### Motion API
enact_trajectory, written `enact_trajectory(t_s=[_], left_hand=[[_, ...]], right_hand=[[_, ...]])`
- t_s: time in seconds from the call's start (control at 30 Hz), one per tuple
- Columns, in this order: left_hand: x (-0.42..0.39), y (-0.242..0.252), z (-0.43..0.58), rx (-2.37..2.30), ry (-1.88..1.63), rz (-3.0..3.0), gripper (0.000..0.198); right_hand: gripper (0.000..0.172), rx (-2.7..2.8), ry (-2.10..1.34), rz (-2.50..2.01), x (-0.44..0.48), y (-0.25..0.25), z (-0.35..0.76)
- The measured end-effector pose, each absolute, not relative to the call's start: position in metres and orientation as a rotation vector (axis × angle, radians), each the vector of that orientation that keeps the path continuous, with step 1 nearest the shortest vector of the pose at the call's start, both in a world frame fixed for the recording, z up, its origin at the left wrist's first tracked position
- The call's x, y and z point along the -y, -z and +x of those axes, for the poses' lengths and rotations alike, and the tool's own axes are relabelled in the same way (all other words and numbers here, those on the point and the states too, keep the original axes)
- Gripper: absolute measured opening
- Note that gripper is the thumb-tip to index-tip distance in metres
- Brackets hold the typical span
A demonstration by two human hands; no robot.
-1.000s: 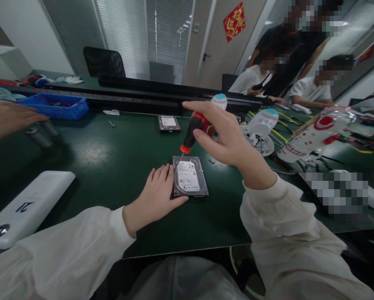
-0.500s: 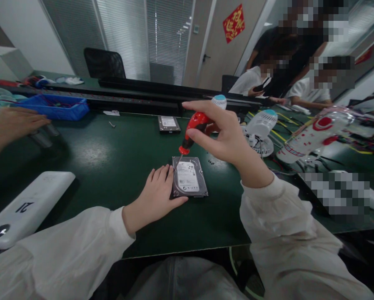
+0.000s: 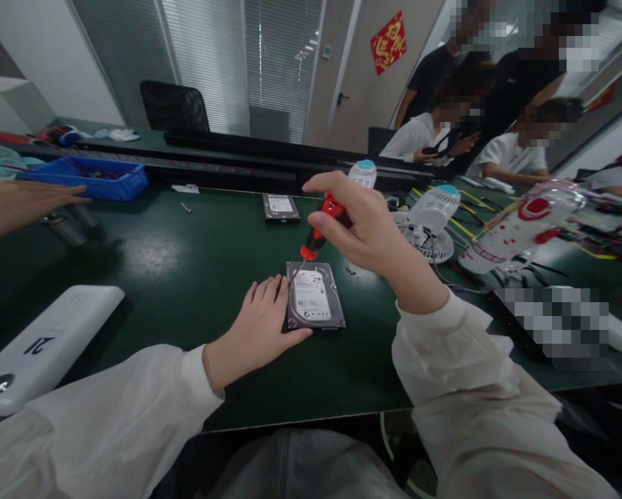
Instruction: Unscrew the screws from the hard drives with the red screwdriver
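A hard drive (image 3: 314,296) with a white label lies flat on the green table (image 3: 207,242). My left hand (image 3: 259,322) rests against its left edge, fingers extended and thumb at the lower left corner. Above the drive, my right hand (image 3: 360,225) grips a red and black screwdriver (image 3: 316,232). The screwdriver is tilted, and its shaft reaches down to the drive's left side near my left fingertips. The exact contact of the tip is too small to make out.
A second drive (image 3: 280,207) lies farther back. On the left are a blue tray (image 3: 95,178), a white device (image 3: 51,346) and another person's hand (image 3: 25,208) over metal cylinders. White fans (image 3: 433,211) and a mesh-like clutter of wires stand right; people sit beyond.
My right hand has shifted slightly left and turned around the screwdriver handle. My left hand and the hard drive have stayed put. The other person's hand at the left has lifted slightly.
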State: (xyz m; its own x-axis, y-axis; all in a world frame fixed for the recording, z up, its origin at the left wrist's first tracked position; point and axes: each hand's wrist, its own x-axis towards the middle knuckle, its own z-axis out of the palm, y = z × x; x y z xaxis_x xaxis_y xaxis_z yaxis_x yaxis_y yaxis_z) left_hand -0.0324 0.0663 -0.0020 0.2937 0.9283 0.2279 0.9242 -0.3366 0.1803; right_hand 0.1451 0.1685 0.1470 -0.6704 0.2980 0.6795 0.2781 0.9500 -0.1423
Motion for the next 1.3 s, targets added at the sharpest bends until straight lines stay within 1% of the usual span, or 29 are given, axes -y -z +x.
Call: enact_trajectory(t_s=[0.2, 0.3, 0.37, 0.5, 0.6, 0.7, 0.77, 0.83, 0.97, 1.17, 1.23, 1.3], left_hand=[[-0.0665, 0.0039, -0.0320, -1.794, -0.494, 2.515, 0.092], [-0.0666, 0.0038, -0.0321, -1.802, -0.500, 2.506, 0.092], [-0.0667, 0.0033, -0.0320, -1.812, -0.481, 2.505, 0.094], [-0.0664, 0.0023, -0.0320, -1.804, -0.453, 2.508, 0.096], [-0.0661, 0.0017, -0.0319, -1.806, -0.463, 2.491, 0.095], [-0.0659, 0.0010, -0.0318, -1.812, -0.456, 2.480, 0.094], [-0.0661, 0.0007, -0.0319, -1.810, -0.445, 2.484, 0.094], [-0.0665, 0.0011, -0.0322, -1.804, -0.431, 2.492, 0.094], [-0.0674, 0.0038, -0.0327, -1.799, -0.449, 2.507, 0.094], [-0.0673, 0.0074, -0.0323, -1.803, -0.520, 2.518, 0.091], [-0.0673, 0.0073, -0.0323, -1.804, -0.509, 2.521, 0.092], [-0.0674, 0.0072, -0.0325, -1.803, -0.486, 2.518, 0.093]], right_hand=[[0.043, 2.369, -0.200, -0.312, -0.1707, -0.1470, 0.1463], [0.042, 2.350, -0.081, -0.394, -0.1709, -0.1474, 0.1445], [0.039, 2.377, -0.003, -0.447, -0.1705, -0.1485, 0.1440], [0.034, 2.421, -0.101, -0.408, -0.1699, -0.1505, 0.1456], [0.038, 2.396, -0.156, -0.371, -0.1713, -0.1493, 0.1455], [0.040, 2.345, -0.040, -0.468, -0.1730, -0.1474, 0.1441], [0.039, 2.346, 0.028, -0.523, -0.1733, -0.1473, 0.1440], [0.036, 2.354, 0.026, -0.491, -0.1730, -0.1484, 0.1449], [0.034, 2.344, -0.093, -0.333, -0.1720, -0.1511, 0.1465], [0.035, 2.374, 0.076, -0.483, -0.1712, -0.1529, 0.1490], [0.034, 2.416, -0.005, -0.460, -0.1710, -0.1531, 0.1504], [0.040, 2.434, -0.144, -0.379, -0.1713, -0.1523, 0.1504]])
